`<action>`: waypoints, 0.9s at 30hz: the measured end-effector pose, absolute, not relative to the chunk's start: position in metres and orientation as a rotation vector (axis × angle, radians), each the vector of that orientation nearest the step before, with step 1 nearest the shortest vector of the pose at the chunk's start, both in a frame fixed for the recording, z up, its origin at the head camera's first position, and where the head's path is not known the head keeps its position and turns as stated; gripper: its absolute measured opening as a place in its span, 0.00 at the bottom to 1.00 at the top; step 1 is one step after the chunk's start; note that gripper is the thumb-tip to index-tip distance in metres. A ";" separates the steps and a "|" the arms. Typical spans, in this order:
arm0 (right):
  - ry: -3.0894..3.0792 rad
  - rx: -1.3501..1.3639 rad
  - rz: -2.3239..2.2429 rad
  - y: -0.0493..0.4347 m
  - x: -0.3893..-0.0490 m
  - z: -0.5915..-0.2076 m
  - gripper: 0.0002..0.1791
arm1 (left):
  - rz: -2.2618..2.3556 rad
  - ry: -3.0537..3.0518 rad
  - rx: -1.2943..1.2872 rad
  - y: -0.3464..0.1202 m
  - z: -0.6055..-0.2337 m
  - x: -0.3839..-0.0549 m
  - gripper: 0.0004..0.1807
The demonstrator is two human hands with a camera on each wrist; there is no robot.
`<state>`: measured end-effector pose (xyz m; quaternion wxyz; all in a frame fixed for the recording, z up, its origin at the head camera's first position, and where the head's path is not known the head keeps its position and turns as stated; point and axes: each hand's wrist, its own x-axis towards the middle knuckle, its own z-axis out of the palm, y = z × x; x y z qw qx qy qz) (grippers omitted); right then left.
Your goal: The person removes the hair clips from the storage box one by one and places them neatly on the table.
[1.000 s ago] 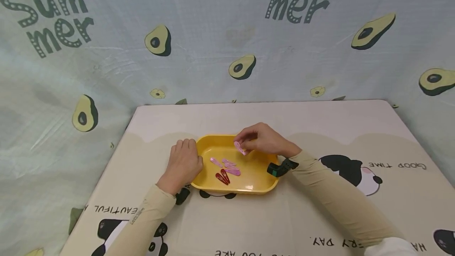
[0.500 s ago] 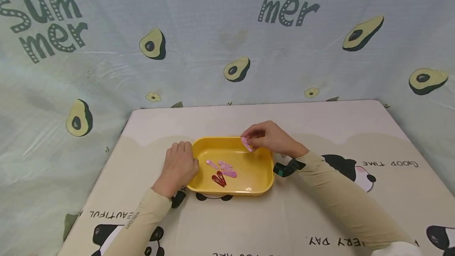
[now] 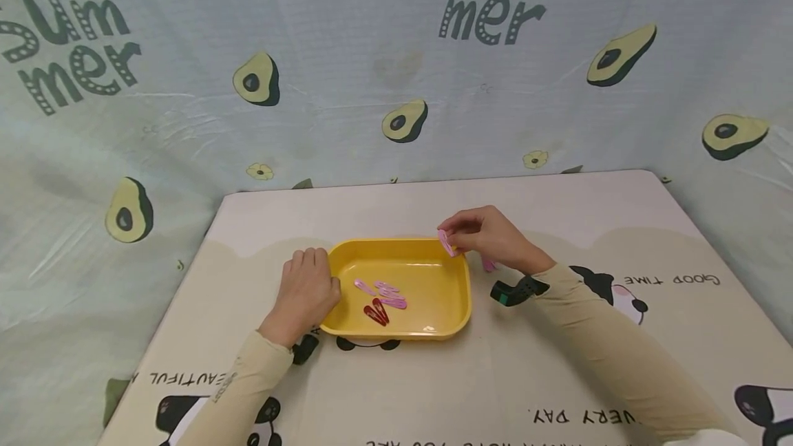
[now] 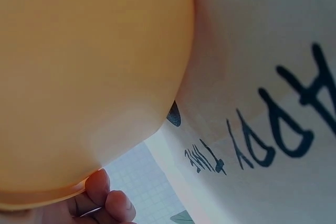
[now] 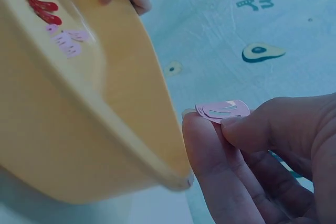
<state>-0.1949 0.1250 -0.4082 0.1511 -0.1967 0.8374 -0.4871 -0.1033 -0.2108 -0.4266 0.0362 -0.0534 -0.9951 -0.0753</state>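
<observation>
A yellow tray point(image 3: 427, 294) lies in front of me, its left rim gripped by my left hand point(image 3: 305, 294). In the left wrist view the fingertips point(image 4: 119, 205) curl at the rim beside the tray's wall. My right hand point(image 3: 489, 236) pinches a pink snap hair clip point(image 5: 223, 109) between thumb and index finger, at the tray's far right corner. Inside the tray, toward the left, are several pink hair clips point(image 3: 393, 302) and a pair of red hair clips point(image 3: 376, 312).
A pink object point(image 3: 489, 265), partly hidden by the right hand, lies on the table right of the tray. The table point(image 3: 434, 391) wears a panda-print cover. Behind it hangs an avocado-print cloth point(image 3: 334, 88).
My right hand has moved right with the pink hair clip, from above the tray to its far right corner. The pink object beneath that hand has come into view. The left hand keeps its grip.
</observation>
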 end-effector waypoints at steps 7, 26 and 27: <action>2.418 -0.492 -1.459 0.142 -0.194 -0.415 0.15 | -0.226 -3.044 -0.169 -0.212 -0.426 -0.102 0.09; 2.404 -0.366 -1.568 0.185 -0.190 -0.428 0.17 | -0.237 -3.027 -0.175 -0.209 -0.427 -0.103 0.09; 2.408 -0.361 -1.565 0.187 -0.189 -0.429 0.17 | -0.237 -3.028 -0.175 -0.209 -0.427 -0.103 0.09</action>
